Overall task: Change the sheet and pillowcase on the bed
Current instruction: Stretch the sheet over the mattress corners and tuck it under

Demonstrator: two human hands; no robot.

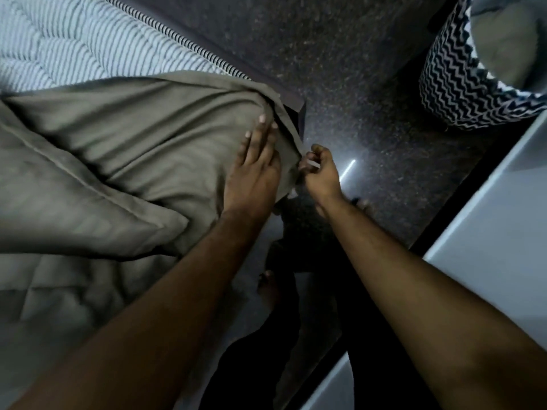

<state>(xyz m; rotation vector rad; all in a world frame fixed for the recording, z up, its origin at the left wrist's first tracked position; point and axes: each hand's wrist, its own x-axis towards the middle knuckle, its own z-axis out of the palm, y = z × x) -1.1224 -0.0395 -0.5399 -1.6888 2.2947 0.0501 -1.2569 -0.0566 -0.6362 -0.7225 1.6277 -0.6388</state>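
Sheet [154,143] grey-green, creased, corner-draped

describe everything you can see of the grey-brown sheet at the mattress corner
The sheet is a smooth, slightly shiny grey-brown cloth, creased and only partly spread. It covers the near corner of the striped mattress, whose far part is bare. The left hand presses flat on it at the corner, while the right hand pinches its hanging edge beside the bed. A matching pillow lies on it.

No readable text, labels, brands or numbers anywhere in the frame. The basket [461,72] at upper right carries only a zigzag pattern, and the mattress [88,45] at upper left only stripes, no lettering on either.
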